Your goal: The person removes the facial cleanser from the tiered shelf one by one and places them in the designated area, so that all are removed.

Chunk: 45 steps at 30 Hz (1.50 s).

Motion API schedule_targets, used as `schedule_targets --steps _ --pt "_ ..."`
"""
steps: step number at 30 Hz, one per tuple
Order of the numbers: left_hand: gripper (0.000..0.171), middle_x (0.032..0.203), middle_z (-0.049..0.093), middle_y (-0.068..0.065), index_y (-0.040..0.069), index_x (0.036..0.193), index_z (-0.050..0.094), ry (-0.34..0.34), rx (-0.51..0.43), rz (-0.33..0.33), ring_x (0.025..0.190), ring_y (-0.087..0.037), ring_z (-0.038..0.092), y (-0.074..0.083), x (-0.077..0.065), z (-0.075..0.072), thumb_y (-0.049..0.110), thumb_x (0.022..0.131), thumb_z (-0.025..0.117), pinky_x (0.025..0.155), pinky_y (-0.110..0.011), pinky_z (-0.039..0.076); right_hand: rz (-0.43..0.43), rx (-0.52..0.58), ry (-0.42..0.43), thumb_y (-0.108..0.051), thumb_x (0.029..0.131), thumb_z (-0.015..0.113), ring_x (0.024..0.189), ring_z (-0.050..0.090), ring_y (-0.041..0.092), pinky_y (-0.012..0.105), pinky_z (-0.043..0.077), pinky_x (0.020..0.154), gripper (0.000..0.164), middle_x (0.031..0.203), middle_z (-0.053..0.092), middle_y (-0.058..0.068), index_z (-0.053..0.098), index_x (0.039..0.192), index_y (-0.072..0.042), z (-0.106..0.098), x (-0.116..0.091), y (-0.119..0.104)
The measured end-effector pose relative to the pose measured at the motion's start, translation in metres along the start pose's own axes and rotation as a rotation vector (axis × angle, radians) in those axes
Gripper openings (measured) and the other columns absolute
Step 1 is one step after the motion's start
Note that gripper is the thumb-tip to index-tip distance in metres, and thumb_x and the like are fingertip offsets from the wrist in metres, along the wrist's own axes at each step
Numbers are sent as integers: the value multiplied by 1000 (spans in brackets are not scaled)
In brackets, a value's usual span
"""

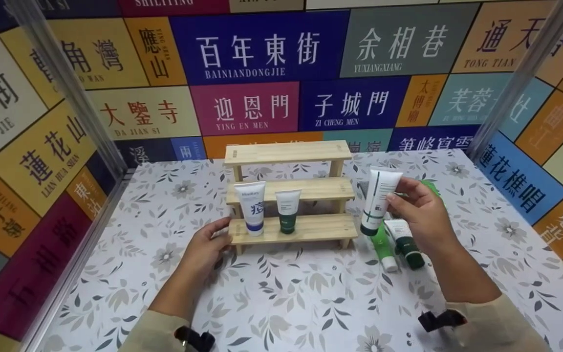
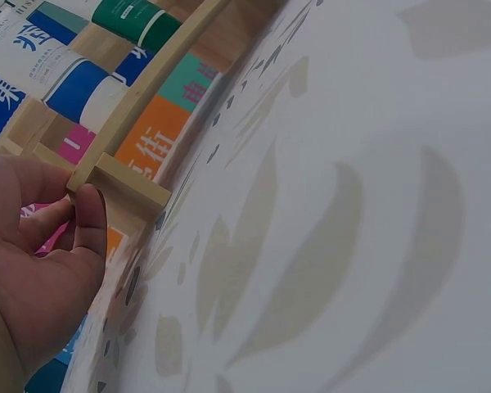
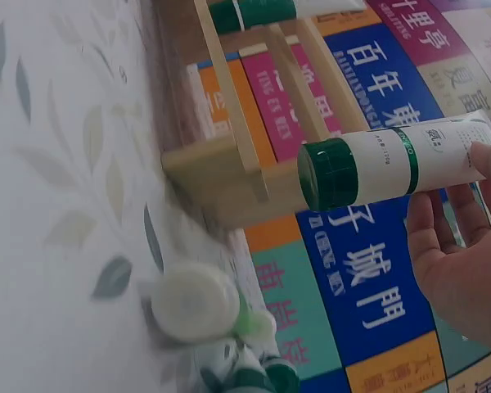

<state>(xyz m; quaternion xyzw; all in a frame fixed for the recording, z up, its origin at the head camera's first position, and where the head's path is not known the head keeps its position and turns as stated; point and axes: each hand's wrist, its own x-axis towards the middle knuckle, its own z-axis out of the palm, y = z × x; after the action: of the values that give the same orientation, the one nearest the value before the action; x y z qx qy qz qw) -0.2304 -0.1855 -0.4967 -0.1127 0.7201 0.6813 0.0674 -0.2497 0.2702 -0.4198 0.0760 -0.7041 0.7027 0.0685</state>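
My left hand pinches the left end of the lowest step of a three-step wooden display rack. In the left wrist view, thumb and fingers meet at that corner. On the bottom step stand a white tube with a blue cap and a small white tube with a dark green cap. My right hand holds a white squeeze tube with a green cap, cap downward and slightly tilted, just off the rack's right end. The right wrist view shows its green cap apart from the rack.
Right of the rack, a light green tube and a white tube with a dark green cap lie on the floral tablecloth. More green packaging is partly hidden behind my right hand. Printed panels enclose the table.
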Motion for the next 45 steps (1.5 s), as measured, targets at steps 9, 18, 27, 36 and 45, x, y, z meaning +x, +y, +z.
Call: schedule_targets --steps 9,18,27,36,45 --pt "49 156 60 -4 18 154 57 2 3 -1 120 -17 70 1 0 -1 13 105 60 97 -31 55 -11 26 37 -17 102 73 112 69 9 21 61 89 39 128 68 -3 61 138 -9 -47 -1 11" --pt "50 157 59 -5 16 154 57 -2 -32 1 120 -16 69 0 -1 1 11 105 59 100 -33 55 64 143 45 -11 101 73 105 72 9 23 62 87 40 124 70 -5 62 139 -12 -95 4 23" --pt "51 155 60 -10 13 155 56 -7 -40 26 110 -14 70 -1 0 1 9 104 60 92 -29 56 186 237 35 -7 102 71 99 74 9 25 63 84 47 117 72 -6 60 145 -22 -131 4 37" --pt "54 156 59 -7 12 157 54 -10 -54 20 108 -14 70 -4 1 0 8 103 60 92 -32 57 288 152 -15 -12 103 71 99 72 7 25 62 84 49 114 73 -9 56 147 -28 -152 5 54" --pt "52 157 59 -11 11 156 54 -15 -52 32 115 -15 71 -3 1 -1 8 104 59 93 -28 56 440 123 -50 -15 103 72 97 73 9 27 62 82 51 112 74 -10 53 147 -33 -166 7 68"
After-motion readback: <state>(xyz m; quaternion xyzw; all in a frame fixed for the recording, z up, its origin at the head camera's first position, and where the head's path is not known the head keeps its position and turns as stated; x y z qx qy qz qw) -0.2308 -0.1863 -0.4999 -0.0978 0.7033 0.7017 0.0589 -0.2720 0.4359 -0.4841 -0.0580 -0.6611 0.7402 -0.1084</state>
